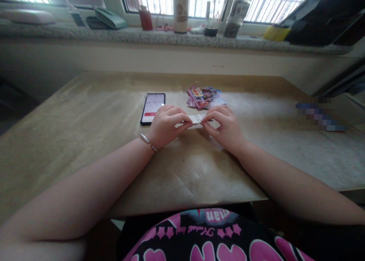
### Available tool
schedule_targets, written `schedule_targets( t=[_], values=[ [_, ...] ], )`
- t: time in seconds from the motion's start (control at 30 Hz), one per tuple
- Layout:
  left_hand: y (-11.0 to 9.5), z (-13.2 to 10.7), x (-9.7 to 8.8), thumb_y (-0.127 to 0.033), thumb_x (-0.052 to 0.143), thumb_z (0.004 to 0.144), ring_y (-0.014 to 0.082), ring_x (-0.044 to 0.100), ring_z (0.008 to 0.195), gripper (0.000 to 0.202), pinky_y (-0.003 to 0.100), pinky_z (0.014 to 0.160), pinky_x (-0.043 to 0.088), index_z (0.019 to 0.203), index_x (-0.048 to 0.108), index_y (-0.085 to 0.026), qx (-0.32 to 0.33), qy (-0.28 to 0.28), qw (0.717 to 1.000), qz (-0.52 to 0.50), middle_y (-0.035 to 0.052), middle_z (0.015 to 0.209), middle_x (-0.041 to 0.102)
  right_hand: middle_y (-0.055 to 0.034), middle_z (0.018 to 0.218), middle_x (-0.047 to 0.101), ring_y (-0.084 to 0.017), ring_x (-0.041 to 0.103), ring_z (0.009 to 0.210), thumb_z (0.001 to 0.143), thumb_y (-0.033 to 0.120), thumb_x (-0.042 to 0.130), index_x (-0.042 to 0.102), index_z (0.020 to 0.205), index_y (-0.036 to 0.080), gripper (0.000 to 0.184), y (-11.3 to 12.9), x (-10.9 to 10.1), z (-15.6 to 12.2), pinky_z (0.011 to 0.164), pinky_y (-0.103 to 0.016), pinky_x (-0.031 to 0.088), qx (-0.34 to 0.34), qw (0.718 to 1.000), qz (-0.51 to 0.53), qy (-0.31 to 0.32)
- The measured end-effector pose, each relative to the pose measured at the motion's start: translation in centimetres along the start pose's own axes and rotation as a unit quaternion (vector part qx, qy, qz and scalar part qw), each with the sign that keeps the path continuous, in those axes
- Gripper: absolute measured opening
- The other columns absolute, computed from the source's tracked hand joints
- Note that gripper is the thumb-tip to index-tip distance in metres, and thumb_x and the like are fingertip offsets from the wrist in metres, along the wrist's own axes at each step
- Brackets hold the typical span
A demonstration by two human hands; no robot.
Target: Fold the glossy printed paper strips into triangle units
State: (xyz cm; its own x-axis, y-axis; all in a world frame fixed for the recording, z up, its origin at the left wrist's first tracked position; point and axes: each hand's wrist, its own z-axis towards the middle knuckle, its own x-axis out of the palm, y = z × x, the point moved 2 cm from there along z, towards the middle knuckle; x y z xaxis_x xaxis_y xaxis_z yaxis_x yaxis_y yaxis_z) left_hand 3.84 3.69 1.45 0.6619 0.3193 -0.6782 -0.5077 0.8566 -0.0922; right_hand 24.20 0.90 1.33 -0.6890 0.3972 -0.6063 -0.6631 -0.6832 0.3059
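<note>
We are looking down from a person's head across a table (85, 113) covered in creased tan paper, set against a granite windowsill (159, 38) that holds a red bottle (146, 18), tall jars and other household items in front of a barred window (273, 2). Both hands sit close together near the middle of the table, curled narrowly around a small white card (195, 119). The left hand (165, 126) pinches the card's left end between thumb and fingers, and the right hand (224, 128) pinches its right end the same way, so the two sets of fingertips almost meet. Much of the card is hidden behind the fingers, and we cannot make out any markings on it. A thin silver bangle (145, 138) circles the left wrist. Just beyond the left hand lies a black smartphone (153, 109), its fingertips nearly touching the lit screen, whose small digits and red button are too blurred to read. Just beyond the right hand is a loose pile of glossy printed cards (205, 97) in pink and blue. Far to the right lies a pixelated blue object (321, 114) that we cannot identify. Open table stretches to either side of the hands and in front of them, as far as the near edge by the person's black and pink shirt (211, 234).
</note>
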Motion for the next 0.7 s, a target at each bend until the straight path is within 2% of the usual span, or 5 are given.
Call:
schedule_targets(
  t=[0.1,0.27,0.47,0.6,0.7],
  values=[
    [0.3,-0.1,0.1,-0.035,0.065,0.087,0.0156,0.059,0.078,0.015,0.029,0.075,0.040,0.083,0.069,-0.022,-0.002,0.023,1.000,0.009,0.0010,0.084,0.069,-0.0034,0.082,0.066,-0.021,0.059,0.087,0.082,0.020,0.062,0.063,0.074,0.023,0.009,-0.1,0.0,0.0,0.084,-0.039,0.047,-0.001,1.000,0.004,0.006],
    [0.7,-0.2,-0.1,-0.032,0.063,0.089,0.0143,0.058,0.073,0.017,0.029,0.071,0.040,0.077,0.069,-0.022,0.019,-0.006,1.000,0.020,0.0003,0.079,0.068,-0.0042,0.083,0.066,-0.021,0.059,0.088,0.082,0.018,0.062,0.063,0.076,0.023,0.008,-0.2,-0.1,0.0,0.083,-0.038,0.047,0.014,1.000,0.000,0.016],
    [0.9,-0.3,0.0,-0.030,0.061,0.090,0.0135,0.059,0.075,0.016,0.027,0.072,0.044,0.081,0.068,-0.020,-0.001,0.003,1.000,0.004,0.0020,0.082,0.067,-0.0036,0.081,0.066,-0.020,0.060,0.084,0.082,0.019,0.063,0.065,0.079,0.023,0.006,-0.8,-0.2,-0.2,0.079,-0.036,0.047,0.031,0.999,-0.002,0.022],
    [0.8,-0.3,-0.1,-0.030,0.061,0.089,0.0165,0.060,0.081,0.014,0.028,0.074,0.045,0.092,0.069,-0.020,0.002,0.053,0.998,0.031,0.0044,0.089,0.067,-0.0030,0.076,0.063,-0.019,0.059,0.078,0.083,0.021,0.064,0.065,0.075,0.023,0.007,-1.1,-0.3,-0.2,0.072,-0.034,0.046,0.029,0.999,0.000,0.021],
    [0.8,-0.3,-0.2,-0.023,0.060,0.087,0.0168,0.060,0.079,0.011,0.028,0.071,0.045,0.091,0.070,-0.019,-0.021,0.092,0.994,0.061,0.0045,0.089,0.068,-0.0032,0.076,0.063,-0.018,0.058,0.075,0.084,0.021,0.063,0.066,0.077,0.022,0.008,-1.0,-0.4,-0.2,0.070,-0.033,0.046,0.014,1.000,0.019,0.021]
  ],
)
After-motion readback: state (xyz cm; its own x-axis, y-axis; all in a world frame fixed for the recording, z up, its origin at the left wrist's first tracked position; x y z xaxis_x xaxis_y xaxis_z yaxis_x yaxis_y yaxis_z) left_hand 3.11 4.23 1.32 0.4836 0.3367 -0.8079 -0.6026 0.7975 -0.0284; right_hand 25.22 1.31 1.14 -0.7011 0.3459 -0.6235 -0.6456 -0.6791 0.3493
